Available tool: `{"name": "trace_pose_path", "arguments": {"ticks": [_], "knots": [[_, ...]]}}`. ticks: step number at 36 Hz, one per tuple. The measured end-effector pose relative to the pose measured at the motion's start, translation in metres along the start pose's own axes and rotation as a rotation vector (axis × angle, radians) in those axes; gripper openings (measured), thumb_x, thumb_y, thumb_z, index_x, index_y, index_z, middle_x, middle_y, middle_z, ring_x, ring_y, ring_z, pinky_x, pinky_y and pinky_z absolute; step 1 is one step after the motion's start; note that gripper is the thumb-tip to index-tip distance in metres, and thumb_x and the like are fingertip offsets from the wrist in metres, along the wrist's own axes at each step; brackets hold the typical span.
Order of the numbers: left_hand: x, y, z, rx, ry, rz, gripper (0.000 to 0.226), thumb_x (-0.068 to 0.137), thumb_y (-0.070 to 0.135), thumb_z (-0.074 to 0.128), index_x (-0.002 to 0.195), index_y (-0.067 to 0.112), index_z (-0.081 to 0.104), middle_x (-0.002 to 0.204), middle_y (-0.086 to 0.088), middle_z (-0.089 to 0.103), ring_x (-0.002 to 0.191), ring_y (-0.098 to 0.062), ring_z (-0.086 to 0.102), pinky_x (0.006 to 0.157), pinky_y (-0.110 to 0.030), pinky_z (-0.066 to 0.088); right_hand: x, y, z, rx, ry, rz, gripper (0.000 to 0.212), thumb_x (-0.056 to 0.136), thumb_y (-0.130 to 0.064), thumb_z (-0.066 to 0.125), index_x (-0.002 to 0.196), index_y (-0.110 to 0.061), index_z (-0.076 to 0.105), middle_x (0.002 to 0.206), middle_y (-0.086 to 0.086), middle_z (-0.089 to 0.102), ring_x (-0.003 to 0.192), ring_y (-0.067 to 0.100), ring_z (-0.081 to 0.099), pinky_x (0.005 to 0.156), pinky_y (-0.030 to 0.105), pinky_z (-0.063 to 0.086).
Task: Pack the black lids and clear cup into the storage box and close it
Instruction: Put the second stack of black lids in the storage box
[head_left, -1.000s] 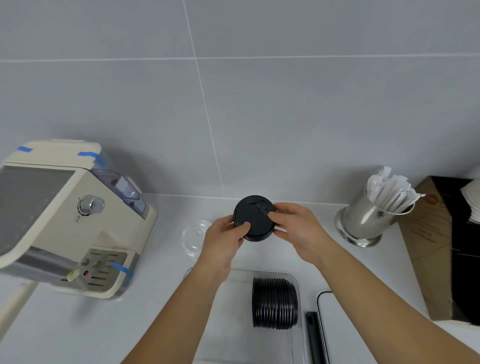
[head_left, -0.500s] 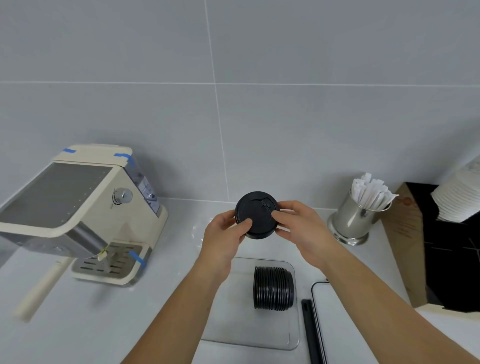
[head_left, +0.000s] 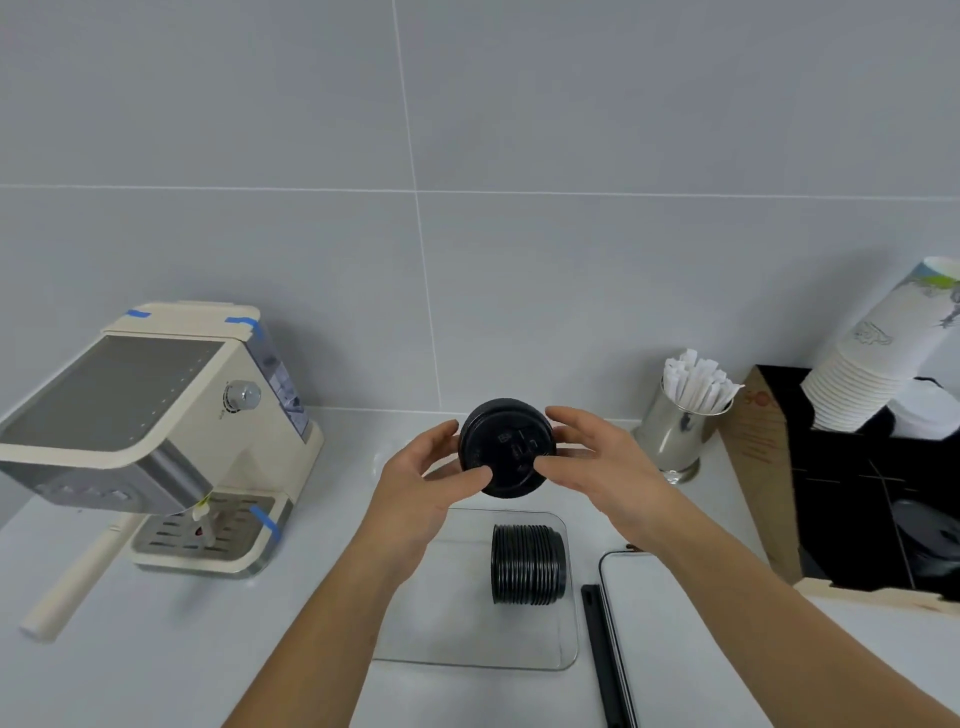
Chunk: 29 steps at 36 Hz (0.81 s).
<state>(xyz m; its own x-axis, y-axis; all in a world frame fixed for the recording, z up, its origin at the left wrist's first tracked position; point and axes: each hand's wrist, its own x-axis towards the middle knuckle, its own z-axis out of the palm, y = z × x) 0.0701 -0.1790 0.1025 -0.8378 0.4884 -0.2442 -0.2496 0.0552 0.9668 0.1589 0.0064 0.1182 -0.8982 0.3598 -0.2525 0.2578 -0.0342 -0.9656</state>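
Observation:
A black lid is held up above the counter, its top face toward me. My left hand grips its left edge with thumb and fingers. My right hand pinches its right edge. Below them lies the clear storage box with a row of several black lids standing on edge at its far right. The box's lid, clear with a black rim, lies to the right of the box. The rim of a clear cup peeks out left of my left hand, mostly hidden.
A cream espresso machine stands at the left with its handle sticking forward. A steel holder of wrapped straws stands at the back right. Farther right sit a black organiser and stacked paper cups.
The view has tilted and pulled back, showing more of the counter and the paper cups. Both hands keep the black lid, which has turned slightly between the fingers.

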Motion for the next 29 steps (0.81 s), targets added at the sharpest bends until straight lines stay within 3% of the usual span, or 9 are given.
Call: {"name": "trace_pose_path", "arguments": {"ticks": [2,5,8,11,16,21,25,29], "knots": [[-0.004,0.001,-0.004,0.049,-0.057,0.016,0.063,0.079,0.001,0.078,0.132,0.027,0.057,0.124,0.013,0.067,0.115,-0.011,0.065,0.089,-0.022,0.051,-0.006,-0.002,-0.002,-0.044,-0.028,-0.024,0.063,0.079,-0.007,0.076,0.132,-0.03,0.051,0.118,-0.008,0.063,0.102,0.008,0.067,0.079,0.022,0.05],[-0.007,0.003,-0.008,0.135,-0.12,0.045,0.069,0.076,-0.005,0.078,0.134,0.027,0.058,0.125,0.012,0.067,0.116,-0.01,0.065,0.075,-0.012,0.055,-0.013,-0.002,-0.003,-0.109,-0.034,-0.082,0.068,0.075,-0.004,0.079,0.132,-0.029,0.052,0.118,-0.009,0.065,0.103,0.007,0.066,0.086,0.026,0.052],[-0.009,0.003,-0.009,0.178,-0.15,0.063,0.074,0.073,-0.01,0.077,0.133,0.028,0.058,0.123,0.006,0.066,0.11,-0.012,0.069,0.077,-0.014,0.056,-0.019,0.0,-0.004,-0.17,-0.044,-0.172,0.058,0.073,-0.001,0.079,0.114,-0.039,0.061,0.113,-0.006,0.069,0.099,0.006,0.067,0.087,0.027,0.055],[-0.012,0.003,-0.009,0.227,-0.162,0.075,0.071,0.071,-0.009,0.079,0.127,0.031,0.06,0.12,0.006,0.065,0.109,-0.014,0.069,0.079,-0.018,0.056,-0.022,0.002,-0.005,-0.217,-0.037,-0.227,0.06,0.071,-0.002,0.081,0.108,-0.045,0.062,0.109,-0.006,0.07,0.1,0.008,0.066,0.089,0.028,0.054],[-0.013,-0.003,-0.011,0.29,-0.185,0.055,0.064,0.071,0.0,0.084,0.119,0.034,0.059,0.12,0.011,0.064,0.11,-0.011,0.067,0.079,-0.021,0.055,-0.026,0.013,-0.009,-0.3,-0.036,-0.236,0.061,0.068,-0.008,0.082,0.114,-0.042,0.061,0.11,-0.006,0.068,0.105,0.009,0.064,0.094,0.028,0.052],[-0.015,-0.01,-0.013,0.379,-0.253,0.044,0.071,0.074,0.014,0.085,0.13,0.044,0.052,0.122,0.012,0.062,0.113,-0.006,0.063,0.079,-0.017,0.054,-0.03,0.025,-0.012,-0.373,-0.032,-0.221,0.06,0.067,-0.013,0.083,0.118,-0.036,0.061,0.109,-0.008,0.068,0.103,0.008,0.064,0.095,0.029,0.052],[-0.017,-0.019,-0.014,0.43,-0.268,0.041,0.07,0.071,0.016,0.086,0.127,0.046,0.055,0.122,0.013,0.063,0.113,-0.009,0.064,0.092,-0.032,0.056,-0.035,0.034,-0.01,-0.41,-0.043,-0.209,0.06,0.066,-0.015,0.082,0.116,-0.039,0.06,0.109,-0.012,0.067,0.105,0.008,0.063,0.094,0.029,0.052],[-0.017,-0.027,-0.016,0.485,-0.251,0.056,0.069,0.068,0.02,0.088,0.123,0.047,0.055,0.118,0.015,0.065,0.107,-0.009,0.067,0.094,-0.034,0.056,-0.038,0.041,-0.007,-0.445,-0.049,-0.187,0.063,0.067,-0.014,0.082,0.12,-0.036,0.057,0.112,-0.014,0.065,0.108,0.005,0.06,0.095,0.025,0.05]]}}
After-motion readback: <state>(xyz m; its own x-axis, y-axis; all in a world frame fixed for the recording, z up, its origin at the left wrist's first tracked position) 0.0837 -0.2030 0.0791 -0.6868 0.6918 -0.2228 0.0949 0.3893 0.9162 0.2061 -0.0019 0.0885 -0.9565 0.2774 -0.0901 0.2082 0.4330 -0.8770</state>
